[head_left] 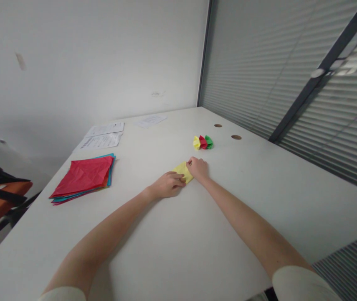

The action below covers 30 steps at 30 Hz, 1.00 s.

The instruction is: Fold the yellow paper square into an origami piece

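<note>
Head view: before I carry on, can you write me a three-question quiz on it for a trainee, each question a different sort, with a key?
1. Which do the left hand and right hand both touch?
a) the printed pages
b) the yellow piece
c) the orange chair seat

2. True or false: the stack of coloured sheets lies to the right of both hands, as seen in the picture.

3. Fill in: beyond the hands, the row of three small pieces runs, from left to right, yellow, ____, green.

Key: 1 b; 2 false, it lies to their left; 3 red.
</note>
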Motion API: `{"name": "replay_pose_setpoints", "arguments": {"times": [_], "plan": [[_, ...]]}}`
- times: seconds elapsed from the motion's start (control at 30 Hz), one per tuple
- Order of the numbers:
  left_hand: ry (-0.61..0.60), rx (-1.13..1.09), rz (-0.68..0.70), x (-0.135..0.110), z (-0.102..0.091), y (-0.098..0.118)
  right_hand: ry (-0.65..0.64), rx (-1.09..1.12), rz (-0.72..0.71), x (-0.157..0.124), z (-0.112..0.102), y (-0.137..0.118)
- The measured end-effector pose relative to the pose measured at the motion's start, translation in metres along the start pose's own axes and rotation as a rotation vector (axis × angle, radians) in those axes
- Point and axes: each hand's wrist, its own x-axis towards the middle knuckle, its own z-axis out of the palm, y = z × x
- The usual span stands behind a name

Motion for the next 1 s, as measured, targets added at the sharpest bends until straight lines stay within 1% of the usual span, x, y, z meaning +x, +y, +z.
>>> {"name": "replay_pose_setpoints", "arguments": {"times": [0.13,0.37,0.6,0.7,0.87,0.93,1.0], "plan": [[0.043,-0.003,-0.041,0.002,0.005,0.004,0.001,0.004,-0.018,0.001,0.001,0.001],[0.054,0.017,-0.131,0.004,0.009,0.009,-0.028,-0.018,0.001,0.001,-0.001,-0.002],[-0.011,0.122,-0.02,0.003,0.006,0.009,-0.014,-0.012,-0.018,0.004,-0.001,-0.003],[0.009,0.041,-0.024,0.003,0.007,0.004,-0.006,-0.01,-0.027,0.005,0.001,-0.002],[0.095,-0.193,-0.128,0.003,0.015,-0.009,0.005,-0.02,-0.037,0.005,0.002,-0.001],[0.092,-0.184,-0.109,0.003,0.017,-0.011,0.01,-0.023,-0.038,0.005,0.003,-0.001],[0.064,-0.118,-0.072,0.003,0.017,-0.01,0.009,-0.019,-0.04,0.005,0.003,-0.001]]}}
